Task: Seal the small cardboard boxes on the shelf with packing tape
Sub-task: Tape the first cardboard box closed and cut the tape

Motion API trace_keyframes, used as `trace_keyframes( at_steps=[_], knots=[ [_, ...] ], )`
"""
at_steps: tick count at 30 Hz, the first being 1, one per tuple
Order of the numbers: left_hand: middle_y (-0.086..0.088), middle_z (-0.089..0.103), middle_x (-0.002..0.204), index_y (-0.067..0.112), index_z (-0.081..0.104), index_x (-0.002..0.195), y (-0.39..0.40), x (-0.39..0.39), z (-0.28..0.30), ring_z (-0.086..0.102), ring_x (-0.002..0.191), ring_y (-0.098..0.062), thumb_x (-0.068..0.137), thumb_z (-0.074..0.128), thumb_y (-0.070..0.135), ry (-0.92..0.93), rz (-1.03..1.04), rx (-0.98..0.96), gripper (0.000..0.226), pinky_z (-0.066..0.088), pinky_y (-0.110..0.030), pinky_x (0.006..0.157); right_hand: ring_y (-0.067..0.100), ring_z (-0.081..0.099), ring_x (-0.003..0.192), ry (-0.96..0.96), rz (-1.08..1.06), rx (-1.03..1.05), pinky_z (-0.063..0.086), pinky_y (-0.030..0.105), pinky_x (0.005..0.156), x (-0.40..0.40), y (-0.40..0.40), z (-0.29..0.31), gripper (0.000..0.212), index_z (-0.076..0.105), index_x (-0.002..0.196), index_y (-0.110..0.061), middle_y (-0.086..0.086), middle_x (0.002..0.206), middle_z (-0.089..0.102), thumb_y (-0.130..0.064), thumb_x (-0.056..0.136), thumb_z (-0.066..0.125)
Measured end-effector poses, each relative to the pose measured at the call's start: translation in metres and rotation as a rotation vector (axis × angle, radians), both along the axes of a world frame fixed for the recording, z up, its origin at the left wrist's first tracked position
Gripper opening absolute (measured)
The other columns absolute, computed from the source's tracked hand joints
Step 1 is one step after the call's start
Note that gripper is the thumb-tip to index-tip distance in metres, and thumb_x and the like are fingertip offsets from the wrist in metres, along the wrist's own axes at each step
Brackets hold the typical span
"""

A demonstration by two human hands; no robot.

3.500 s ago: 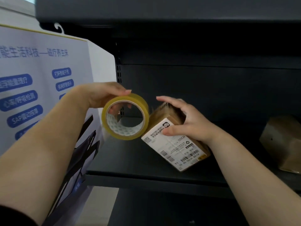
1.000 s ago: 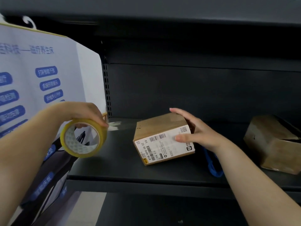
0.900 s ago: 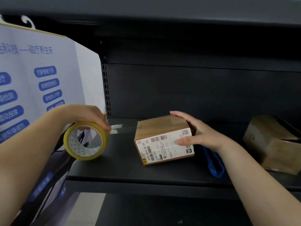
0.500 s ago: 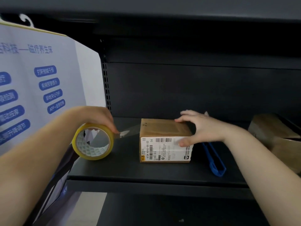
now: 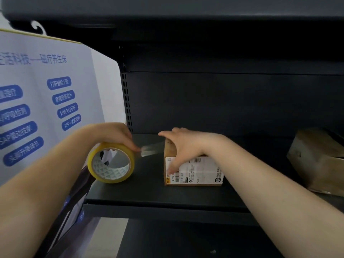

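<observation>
Tape roll (image 5: 111, 162) in left hand (image 5: 111, 135)

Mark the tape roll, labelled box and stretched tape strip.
tape roll (image 5: 111, 162): head view, yellow front rim.
labelled box (image 5: 200, 172): head view, white shipping label.
tape strip (image 5: 151, 148): head view, clear span mid-air.

1. Two forearms reach in from the lower corners of the head view, both bare from the frame's edge to the wrist; no sleeve reaches either of them.
2. The left hand (image 5: 113, 135) wears no glove, ring or band that can be seen.
3. The right hand (image 5: 183, 146) is likewise ungloved, its wrist bare, its fingers blurred.
</observation>
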State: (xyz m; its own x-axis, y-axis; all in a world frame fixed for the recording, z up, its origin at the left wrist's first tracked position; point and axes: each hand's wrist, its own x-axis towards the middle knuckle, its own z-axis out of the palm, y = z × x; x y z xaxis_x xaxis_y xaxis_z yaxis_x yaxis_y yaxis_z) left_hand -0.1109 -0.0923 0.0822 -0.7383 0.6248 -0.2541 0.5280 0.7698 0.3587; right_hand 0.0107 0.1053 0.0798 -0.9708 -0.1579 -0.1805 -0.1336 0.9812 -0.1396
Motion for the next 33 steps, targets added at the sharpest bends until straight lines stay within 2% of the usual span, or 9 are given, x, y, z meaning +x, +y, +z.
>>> trace_keyframes(
  at_steps=[4,7,10,12,15,22,25,29,33],
  knots=[
    [-0.007,0.068,0.081,0.015,0.07,0.085,-0.021,0.009,0.009,0.064,0.077,-0.018,0.037,0.06,0.085,-0.129,0.044,0.192,0.085,0.054,-0.023,0.066,0.014,0.035,0.119,0.103,0.034,-0.389,0.038,0.036,0.095,0.008,0.012,0.001,0.095,0.019,0.14,-0.047,-0.006,0.13,0.033,-0.047,0.065,0.077],
    [-0.004,0.059,0.057,0.017,0.07,0.067,-0.033,0.009,0.02,0.056,0.047,-0.01,0.04,0.074,0.075,-0.34,-0.042,0.436,0.064,0.047,-0.015,0.043,0.013,0.041,0.118,0.196,0.048,-0.675,0.043,0.035,0.094,0.02,0.02,0.004,0.085,0.03,0.134,-0.051,-0.006,0.131,0.034,-0.037,0.066,0.08],
    [0.001,0.052,0.04,0.007,0.07,0.067,-0.042,0.003,0.04,0.045,0.032,-0.007,0.058,0.081,0.053,-0.655,-0.217,0.639,0.048,0.042,-0.016,0.038,0.015,0.055,0.111,0.222,0.068,-0.912,0.053,0.035,0.087,0.03,0.025,0.001,0.08,0.04,0.13,-0.046,-0.001,0.129,0.044,-0.029,0.063,0.08],
    [0.002,0.054,0.04,0.007,0.069,0.068,-0.04,0.005,0.051,0.046,0.032,-0.006,0.066,0.077,0.048,-0.701,-0.31,0.643,0.042,0.043,-0.015,0.039,0.019,0.063,0.104,0.247,0.118,-1.104,0.055,0.032,0.077,0.034,0.025,-0.003,0.078,0.044,0.13,-0.038,0.004,0.123,0.051,-0.023,0.061,0.08],
    [0.003,0.047,0.034,0.008,0.07,0.062,-0.031,0.012,0.062,0.038,0.028,-0.006,0.056,0.082,0.053,-0.64,-0.261,0.623,0.047,0.037,-0.014,0.036,0.023,0.065,0.1,0.287,0.147,-1.302,0.054,0.03,0.073,0.037,0.025,-0.008,0.077,0.047,0.129,-0.032,0.007,0.12,0.054,-0.022,0.06,0.077],
    [0.002,0.045,0.038,0.014,0.071,0.055,-0.017,0.019,0.064,0.037,0.032,-0.007,0.043,0.08,0.06,-0.399,-0.087,0.489,0.048,0.035,-0.015,0.037,0.026,0.065,0.1,0.305,0.106,-1.416,0.054,0.033,0.073,0.036,0.024,-0.03,0.072,0.054,0.125,-0.033,0.007,0.115,0.06,-0.02,0.058,0.078],
    [0.001,0.051,0.044,0.014,0.071,0.058,-0.009,0.021,0.052,0.042,0.036,-0.007,0.031,0.079,0.069,-0.276,-0.085,0.4,0.062,0.038,-0.014,0.039,0.029,0.062,0.107,0.307,0.08,-1.437,0.054,0.036,0.078,0.038,0.028,-0.036,0.073,0.057,0.122,-0.038,0.011,0.122,0.058,-0.021,0.055,0.079],
    [0.005,0.053,0.043,0.017,0.067,0.05,0.001,0.021,0.045,0.047,0.036,-0.004,0.062,0.074,0.047,-0.282,-0.072,0.363,0.033,0.04,-0.012,0.04,0.03,0.054,0.117,0.318,0.054,-1.335,0.05,0.047,0.092,0.043,0.032,-0.038,0.075,0.057,0.121,-0.042,0.015,0.132,0.046,-0.027,0.052,0.081],
    [0.006,0.055,0.045,0.02,0.067,0.051,0.014,0.024,0.043,0.048,0.038,-0.004,0.075,0.065,0.038,-0.272,-0.058,0.297,0.03,0.04,-0.013,0.04,0.027,0.053,0.118,0.302,0.02,-1.287,0.05,0.045,0.093,0.047,0.037,-0.037,0.077,0.055,0.123,-0.042,0.011,0.133,0.047,-0.03,0.052,0.081]
  ],
)
